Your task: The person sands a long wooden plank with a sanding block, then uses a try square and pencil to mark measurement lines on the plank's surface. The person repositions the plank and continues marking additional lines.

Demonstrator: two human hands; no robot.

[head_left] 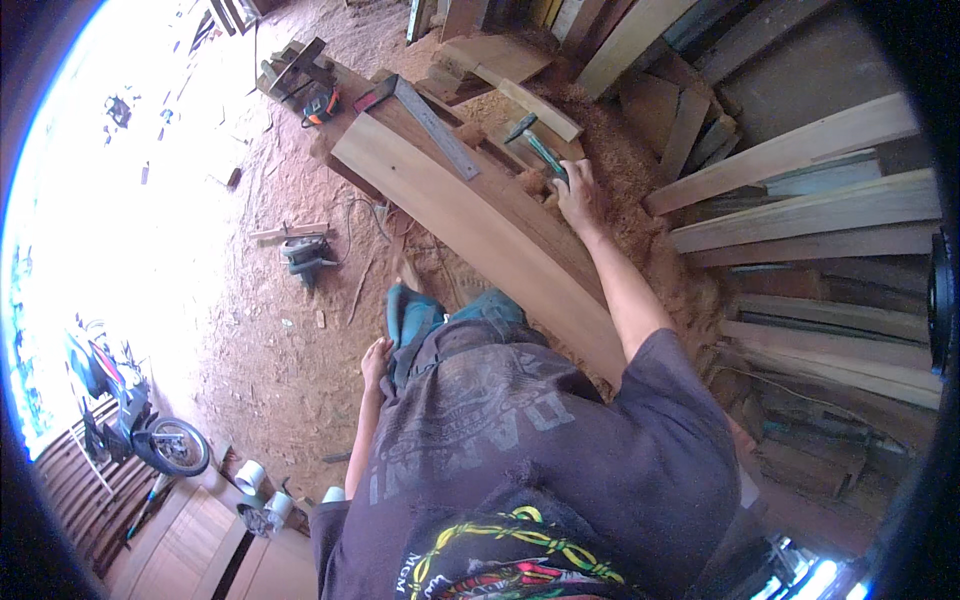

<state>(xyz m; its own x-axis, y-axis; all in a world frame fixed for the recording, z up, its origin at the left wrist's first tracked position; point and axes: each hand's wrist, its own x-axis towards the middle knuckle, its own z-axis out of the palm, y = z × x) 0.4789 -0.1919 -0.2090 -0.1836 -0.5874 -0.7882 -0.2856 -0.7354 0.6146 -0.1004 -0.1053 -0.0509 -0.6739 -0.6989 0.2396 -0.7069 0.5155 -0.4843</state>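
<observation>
My right hand (pixel 578 195) is wrapped around the green handle of a small hammer (pixel 545 155), whose dark head points away from me over the workbench. A long, pale planed board (pixel 450 230) lies on the bench, running from the far left toward my right side. Beyond it rests a metal try square (pixel 435 127) with a red-and-dark stock. An orange-and-black tape measure (pixel 320 105) sits at the bench's far left end. My left hand (pixel 375 362) hangs beside my thigh, its fingers curled; anything inside them is hidden.
Stacked planks (pixel 800 210) lean along the right. Wood offcuts (pixel 540 108) and shavings lie past the bench. On the dirt floor at left are a power tool (pixel 307 255) and its cord. A motorcycle (pixel 135 420) stands at the lower left near wooden panels (pixel 180 545).
</observation>
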